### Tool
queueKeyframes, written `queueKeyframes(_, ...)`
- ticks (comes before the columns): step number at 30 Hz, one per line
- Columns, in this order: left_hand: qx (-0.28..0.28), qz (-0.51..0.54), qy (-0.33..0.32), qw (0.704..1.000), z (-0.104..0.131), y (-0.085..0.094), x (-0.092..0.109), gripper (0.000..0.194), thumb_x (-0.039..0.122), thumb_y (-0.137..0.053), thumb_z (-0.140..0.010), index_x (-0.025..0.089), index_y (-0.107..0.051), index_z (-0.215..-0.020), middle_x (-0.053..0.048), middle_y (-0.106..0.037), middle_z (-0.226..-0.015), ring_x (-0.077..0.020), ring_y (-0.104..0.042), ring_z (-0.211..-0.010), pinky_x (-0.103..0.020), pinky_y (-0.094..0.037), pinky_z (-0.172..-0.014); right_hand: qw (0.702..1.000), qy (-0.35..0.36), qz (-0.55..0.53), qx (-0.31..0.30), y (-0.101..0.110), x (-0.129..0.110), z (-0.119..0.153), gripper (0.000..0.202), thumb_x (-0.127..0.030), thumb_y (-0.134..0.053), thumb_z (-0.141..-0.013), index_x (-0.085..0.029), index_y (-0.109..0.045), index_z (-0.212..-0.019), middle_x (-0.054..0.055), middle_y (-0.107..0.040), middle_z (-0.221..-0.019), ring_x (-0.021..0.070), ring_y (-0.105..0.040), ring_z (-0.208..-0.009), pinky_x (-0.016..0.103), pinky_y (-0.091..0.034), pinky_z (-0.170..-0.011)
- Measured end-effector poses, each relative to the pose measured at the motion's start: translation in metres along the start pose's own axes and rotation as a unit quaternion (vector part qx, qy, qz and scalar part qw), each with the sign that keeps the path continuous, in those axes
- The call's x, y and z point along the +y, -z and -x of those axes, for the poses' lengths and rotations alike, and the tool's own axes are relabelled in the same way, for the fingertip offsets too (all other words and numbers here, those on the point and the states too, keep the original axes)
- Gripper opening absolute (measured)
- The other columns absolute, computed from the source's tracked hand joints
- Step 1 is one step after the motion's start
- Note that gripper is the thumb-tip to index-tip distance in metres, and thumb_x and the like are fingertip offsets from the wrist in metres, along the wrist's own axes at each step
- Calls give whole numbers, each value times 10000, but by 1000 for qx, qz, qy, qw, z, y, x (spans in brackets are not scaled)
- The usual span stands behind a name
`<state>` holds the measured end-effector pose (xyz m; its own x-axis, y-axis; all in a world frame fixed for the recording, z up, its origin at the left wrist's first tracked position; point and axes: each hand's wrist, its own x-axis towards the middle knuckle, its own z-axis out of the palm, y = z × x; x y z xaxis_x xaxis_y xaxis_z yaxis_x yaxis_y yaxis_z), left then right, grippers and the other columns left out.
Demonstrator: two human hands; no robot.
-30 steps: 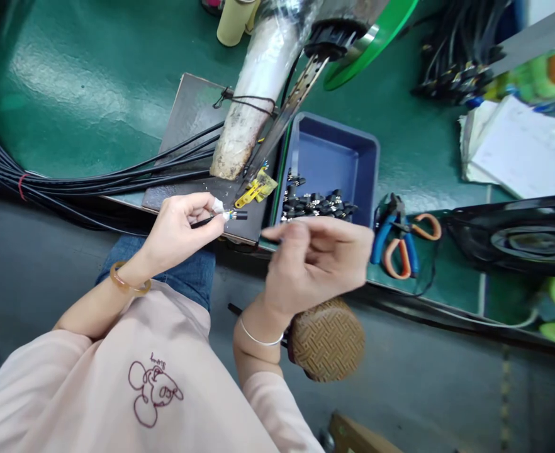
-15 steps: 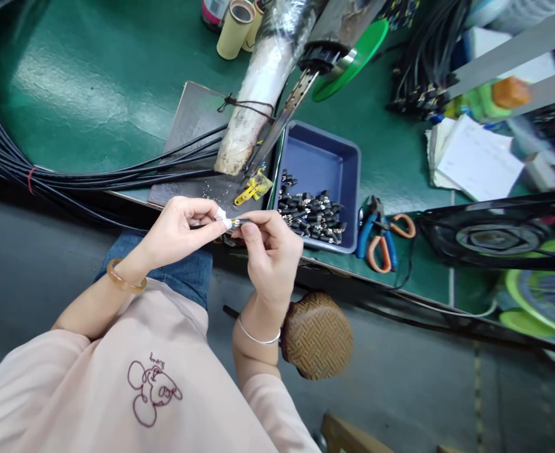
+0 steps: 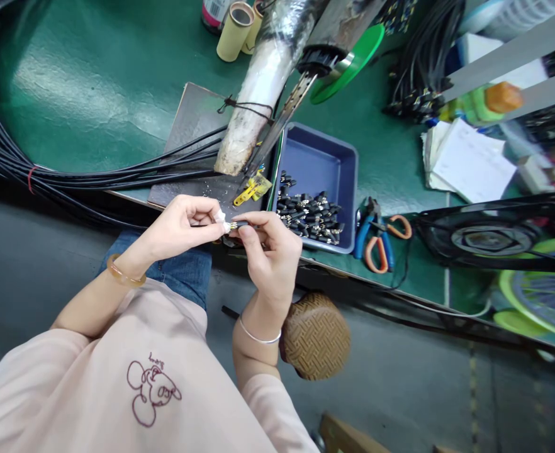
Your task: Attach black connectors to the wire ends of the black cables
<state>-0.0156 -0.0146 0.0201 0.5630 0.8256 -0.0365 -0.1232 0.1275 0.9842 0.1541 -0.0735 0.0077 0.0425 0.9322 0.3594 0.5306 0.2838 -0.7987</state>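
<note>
In the head view, my left hand (image 3: 180, 226) pinches the end of a black cable (image 3: 129, 224), with white wrapping on a fingertip. My right hand (image 3: 275, 251) is closed on a small black connector (image 3: 241, 223) with gold-coloured contacts. Cable end and connector meet between my fingertips; whether they are joined cannot be made out. Just beyond my hands lies a yellow clip-like piece (image 3: 245, 194) on a dark board (image 3: 187, 119). To the right, a blue tray (image 3: 318, 141) holds many similar black connectors (image 3: 310, 217).
Bundled black cables (image 3: 70, 180) run along the left. A wrapped post (image 3: 253, 94) and a metal strip stand over the board. Blue-handled pliers (image 3: 363, 236) and orange-handled scissors (image 3: 375, 255) lie right of the tray, beside a black fan (image 3: 492, 239). A brown stool (image 3: 318, 336) is below the bench edge.
My right fingers have shifted slightly at the connector, and more of its gold-coloured contacts show. My left hand stays almost in place. The view has turned slightly.
</note>
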Motion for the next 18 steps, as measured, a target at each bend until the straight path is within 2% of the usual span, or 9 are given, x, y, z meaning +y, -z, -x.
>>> queueKeyframes(3,12,-1,3,1000,0,-1,-2,105,204,-717,-733,132,-655,-687,48,-507,-532,-54,-415,-501,-181,-354,-488,1000,16,11,21,-1,2,2,143,-316,-576,-958,-227,-688,-953,-18,-714,-777,115,-688,-609,224,-526,-532)
queueKeyframes(6,26,0,-6,1000,1,-3,-3,98,221,-720,-742,125,-711,-725,23,-569,-562,-67,-448,-522,-191,-376,-495,999,20,8,33,-2,3,2,144,-308,-577,-957,-229,-697,-958,-13,-716,-796,122,-701,-640,233,-549,-555)
queueKeyframes(10,59,-1,-25,998,1,-7,-2,105,226,-739,-733,133,-730,-685,13,-611,-590,-85,-506,-553,-209,-421,-535,998,14,11,53,-5,1,1,132,-309,-605,-942,-239,-716,-956,-28,-683,-740,112,-649,-584,236,-497,-511)
queueKeyframes(12,77,-5,-36,996,-1,-8,-3,120,236,-749,-733,139,-726,-666,10,-626,-602,-96,-531,-570,-219,-438,-555,994,18,14,103,-8,1,0,132,-326,-624,-925,-244,-720,-965,-51,-608,-640,96,-553,-487,231,-400,-439)
queueKeyframes(16,102,-16,-40,994,-4,-7,-7,143,257,-728,-745,143,-726,-659,-9,-671,-641,-114,-569,-608,-227,-457,-579,951,86,-65,290,-11,-2,-3,121,-320,-573,-913,-253,-638,-991,-109,-401,-491,72,-341,-332,221,-236,-352)
queueKeyframes(18,107,-24,-38,993,-6,-7,-9,142,251,-709,-748,141,-731,-660,-15,-686,-655,-117,-581,-624,-229,-468,-602,941,79,-92,315,-9,-4,-2,90,-278,-556,-918,-260,-574,-1004,-117,-484,-514,60,-335,-302,204,-231,-329)
